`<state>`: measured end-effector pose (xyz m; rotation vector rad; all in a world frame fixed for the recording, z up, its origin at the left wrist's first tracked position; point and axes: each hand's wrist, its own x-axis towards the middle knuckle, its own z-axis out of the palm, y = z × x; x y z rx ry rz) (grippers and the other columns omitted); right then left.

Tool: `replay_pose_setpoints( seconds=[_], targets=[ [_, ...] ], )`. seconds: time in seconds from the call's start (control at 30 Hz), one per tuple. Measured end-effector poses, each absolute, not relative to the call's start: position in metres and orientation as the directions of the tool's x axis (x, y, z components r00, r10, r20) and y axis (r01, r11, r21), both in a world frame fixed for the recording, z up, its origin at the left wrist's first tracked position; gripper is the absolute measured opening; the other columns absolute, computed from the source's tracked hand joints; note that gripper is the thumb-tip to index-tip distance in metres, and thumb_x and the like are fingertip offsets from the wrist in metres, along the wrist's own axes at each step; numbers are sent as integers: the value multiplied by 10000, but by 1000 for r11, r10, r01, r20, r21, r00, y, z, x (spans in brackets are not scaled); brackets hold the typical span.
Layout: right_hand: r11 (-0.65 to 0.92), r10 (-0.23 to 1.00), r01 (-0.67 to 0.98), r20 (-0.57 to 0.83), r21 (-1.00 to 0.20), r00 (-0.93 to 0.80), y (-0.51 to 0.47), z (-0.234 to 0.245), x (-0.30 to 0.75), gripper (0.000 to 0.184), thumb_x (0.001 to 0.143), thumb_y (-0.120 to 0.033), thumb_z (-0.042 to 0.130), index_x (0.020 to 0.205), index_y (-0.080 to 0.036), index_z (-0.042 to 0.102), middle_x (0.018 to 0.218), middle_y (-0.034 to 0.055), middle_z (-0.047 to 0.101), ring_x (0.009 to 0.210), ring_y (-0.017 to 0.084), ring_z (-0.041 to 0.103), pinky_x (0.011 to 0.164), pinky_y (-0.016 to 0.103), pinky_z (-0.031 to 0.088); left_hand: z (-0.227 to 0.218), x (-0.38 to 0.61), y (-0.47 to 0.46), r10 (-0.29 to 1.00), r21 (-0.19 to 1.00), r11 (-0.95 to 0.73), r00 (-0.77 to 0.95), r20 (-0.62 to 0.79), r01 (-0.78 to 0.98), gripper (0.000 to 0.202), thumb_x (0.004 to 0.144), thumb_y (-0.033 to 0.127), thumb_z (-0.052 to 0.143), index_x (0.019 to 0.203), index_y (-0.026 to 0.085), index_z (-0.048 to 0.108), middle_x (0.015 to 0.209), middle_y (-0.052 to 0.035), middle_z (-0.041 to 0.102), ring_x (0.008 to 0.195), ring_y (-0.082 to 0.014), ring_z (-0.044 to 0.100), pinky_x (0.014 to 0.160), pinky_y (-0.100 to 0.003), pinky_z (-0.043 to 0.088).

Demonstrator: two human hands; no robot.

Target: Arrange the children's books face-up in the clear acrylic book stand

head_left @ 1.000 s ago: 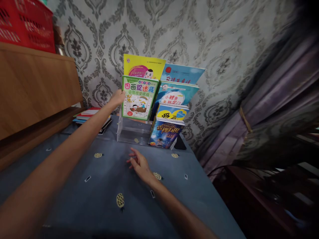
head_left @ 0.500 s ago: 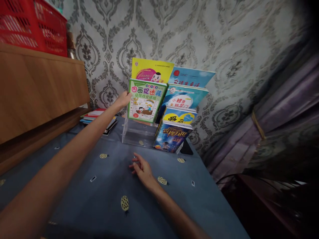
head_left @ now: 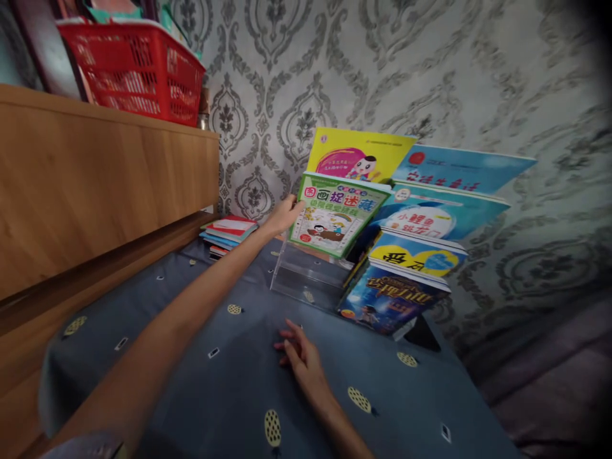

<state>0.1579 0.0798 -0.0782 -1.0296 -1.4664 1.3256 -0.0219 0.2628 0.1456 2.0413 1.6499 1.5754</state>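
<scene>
My left hand (head_left: 287, 213) grips the left edge of a green picture book (head_left: 337, 213), which stands in a tier of a clear acrylic book rack (head_left: 306, 280). Behind it rises a yellow book (head_left: 358, 150). In the rack's right column, a blue book (head_left: 463, 167), a teal book (head_left: 444, 207), a yellow-and-blue book (head_left: 421, 253) and a dark blue book (head_left: 389, 296) stand in steps. The rack's lower left tiers hold no book. My right hand (head_left: 303, 360) hovers over or rests near the tablecloth in front of the rack, fingers loosely apart, holding nothing.
A stack of books (head_left: 229, 231) lies left of the rack, beside a wooden cabinet (head_left: 109, 185). On the cabinet sits a red basket (head_left: 138, 70). A dark flat object (head_left: 423, 335) lies behind the rack's right side. The blue patterned tablecloth (head_left: 239, 382) covers the table.
The view has turned left, so everything appears shifted to the right. My left hand stays on the green picture book's edge, and my right hand remains in front of the rack.
</scene>
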Motion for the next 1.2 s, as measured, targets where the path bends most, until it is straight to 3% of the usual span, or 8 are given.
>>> replay_pose_setpoints(
  seconds=[0.13, 0.2, 0.33, 0.4, 0.53, 0.7, 0.93, 1.2],
  targets=[
    [97, 968, -12, 98, -995, -232, 77, -86, 160, 643, 780, -642, 644, 1242, -194, 637, 1043, 137, 699, 824, 255, 726, 609, 356, 600, 122, -55, 250, 731, 529, -438, -54, 680, 727, 289, 1032, 243, 408, 1266, 166, 560, 1266, -112, 650, 1174, -191, 595, 1033, -333, 465],
    [112, 970, -30, 116, -993, -212, 78, -91, 162, 627, 788, -646, 649, 1228, -199, 652, 1027, 136, 704, 808, 251, 723, 613, 362, 601, 102, -83, 248, 792, 395, -187, -99, 602, 900, 333, 1037, 275, 355, 1298, 170, 534, 1339, -123, 607, 1265, -212, 542, 1078, -369, 426],
    [116, 950, -50, 126, -992, -287, 83, -103, 169, 572, 839, -618, 642, 1261, -232, 653, 1068, 140, 708, 853, 251, 721, 639, 360, 609, 58, -140, 251, 869, 304, 104, -235, 436, 947, 454, 998, 352, 376, 1287, 58, 566, 1349, -279, 573, 1342, -376, 474, 1081, -563, 378],
    [121, 935, -61, 134, -991, -329, 84, -106, 173, 556, 867, -615, 617, 1280, -245, 650, 1081, 140, 708, 873, 251, 720, 641, 352, 610, 42, -161, 254, 900, 237, 166, -245, 361, 957, 568, 958, 439, 449, 1369, 53, 522, 1480, -307, 456, 1425, -431, 363, 1097, -651, 311],
    [128, 932, -57, 139, -990, -334, 83, -108, 175, 545, 893, -615, 587, 1292, -250, 655, 1092, 139, 706, 865, 240, 716, 651, 342, 608, 26, -185, 263, 958, 106, 143, -165, 236, 984, 679, 937, 537, 451, 1470, 117, 452, 1570, -243, 368, 1489, -397, 278, 1133, -665, 248],
    [125, 943, -39, 131, -991, -307, 81, -101, 172, 571, 857, -648, 609, 1257, -247, 677, 1073, 141, 713, 851, 249, 716, 621, 347, 606, 22, -191, 260, 968, 8, 138, -136, 210, 990, 605, 956, 527, 421, 1417, 147, 511, 1514, -235, 460, 1391, -410, 433, 1046, -673, 359],
    [147, 945, -17, 146, -989, -292, 76, -84, 168, 559, 820, -656, 636, 1182, -237, 711, 996, 133, 736, 750, 230, 708, 626, 362, 605, 26, -186, 218, 954, -167, 45, 7, 300, 985, 342, 953, 252, 439, 1208, 182, 656, 1275, -191, 659, 1247, -355, 553, 1056, -566, 355],
    [152, 948, -6, 148, -988, -282, 73, -73, 166, 555, 809, -621, 643, 1177, -209, 698, 1006, 128, 719, 716, 214, 699, 646, 379, 603, 39, -158, 188, 951, -297, -24, 113, 288, 954, 368, 890, 58, 382, 1050, 119, 708, 1118, -214, 688, 1097, -342, 605, 936, -472, 406]
  ],
)
